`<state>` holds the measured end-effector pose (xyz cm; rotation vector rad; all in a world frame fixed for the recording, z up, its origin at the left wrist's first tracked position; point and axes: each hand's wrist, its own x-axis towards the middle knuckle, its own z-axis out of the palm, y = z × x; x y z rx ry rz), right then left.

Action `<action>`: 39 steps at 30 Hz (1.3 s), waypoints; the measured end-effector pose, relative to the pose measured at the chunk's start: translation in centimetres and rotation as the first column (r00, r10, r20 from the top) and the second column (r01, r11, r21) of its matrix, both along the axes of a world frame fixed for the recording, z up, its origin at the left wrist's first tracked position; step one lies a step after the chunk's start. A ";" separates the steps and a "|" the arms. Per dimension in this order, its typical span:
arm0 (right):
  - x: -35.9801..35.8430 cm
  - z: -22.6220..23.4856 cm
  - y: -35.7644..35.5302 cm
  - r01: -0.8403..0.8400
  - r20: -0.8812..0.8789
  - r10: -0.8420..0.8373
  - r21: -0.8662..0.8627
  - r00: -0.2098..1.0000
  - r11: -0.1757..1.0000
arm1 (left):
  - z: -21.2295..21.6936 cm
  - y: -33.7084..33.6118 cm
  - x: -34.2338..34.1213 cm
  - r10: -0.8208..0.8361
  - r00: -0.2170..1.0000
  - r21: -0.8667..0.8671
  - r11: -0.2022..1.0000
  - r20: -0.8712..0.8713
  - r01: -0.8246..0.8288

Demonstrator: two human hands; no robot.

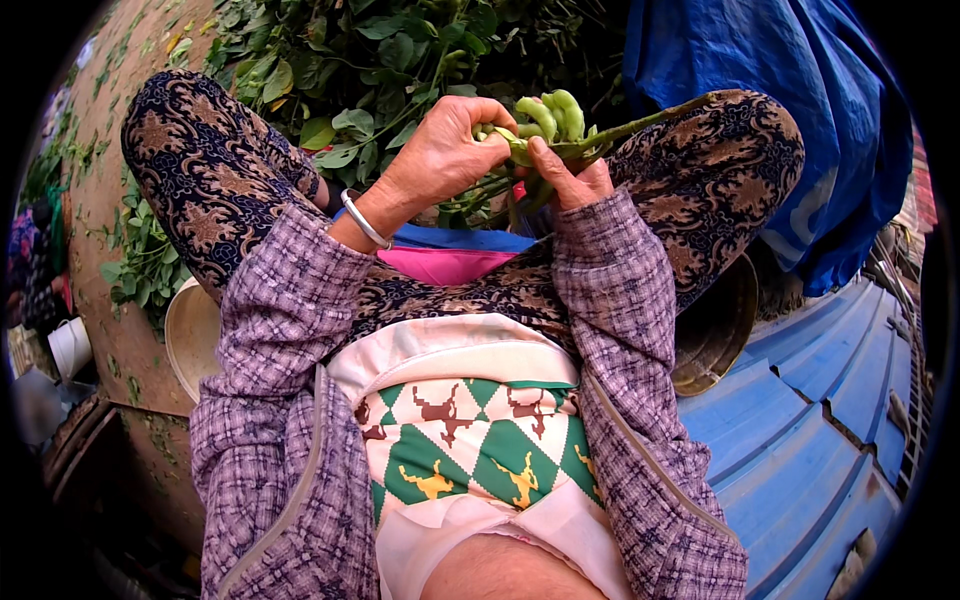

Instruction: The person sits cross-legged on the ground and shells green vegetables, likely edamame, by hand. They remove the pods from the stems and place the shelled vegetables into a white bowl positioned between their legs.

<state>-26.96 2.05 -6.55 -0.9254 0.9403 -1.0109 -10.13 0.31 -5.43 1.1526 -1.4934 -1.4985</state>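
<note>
Shirt: nearest, at 6 o'clock, green, white and brown (480,440).
Sleeves: purple plaid (285,290), both reaching toward 12 o'clock.
Right hand: just right of 12 o'clock (575,180), thumb and fingers gripping the stalk.
Left hand: at 12 o'clock (440,150), a silver bangle (365,220) at its wrist; thumb and fingertips pinch a green piece beside the pods. Whether that is pod or leaf, I cannot tell.
Stalk: green (650,123), held above the lap, its bare end pointing to 2 o'clock.
Pods: plump, green, on the stalk between the hands (565,115), near 12 o'clock.
Good handling: probably best to keep the right grip close to the pods, pinch each at its neck and twist sideways, so the stalk stays steady and the pods unsquashed.
Knees: in dark patterned trousers, at 10 and 2 o'clock (710,165).
Tubs: pale at 9 o'clock (190,335), brownish at 3 (725,335).
Leaves: a heap beyond the hands, 11 to 12 o'clock (375,70).
Tarp: blue, at 2 o'clock (780,90).
</note>
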 end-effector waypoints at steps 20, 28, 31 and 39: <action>-0.5 0.2 -0.2 -0.063 0.021 0.061 0.172 0.998 0.983 | 9.7 10.0 20.0 0.409 0.645 0.360 0.908 -0.645 -0.216; -0.5 2.2 -0.3 -0.048 0.220 0.006 0.186 0.976 0.981 | 0.6 19.7 28.5 0.405 0.782 0.420 0.677 0.473 -0.604; -0.5 2.5 -0.5 -0.050 0.252 0.012 0.143 0.968 0.988 | -4.2 23.6 30.9 0.051 0.818 0.490 0.779 0.573 -0.391; -0.4 3.6 -1.1 0.049 0.327 -0.071 0.074 0.942 0.996 | -4.2 23.0 33.2 0.420 0.466 -0.083 0.806 0.779 -0.586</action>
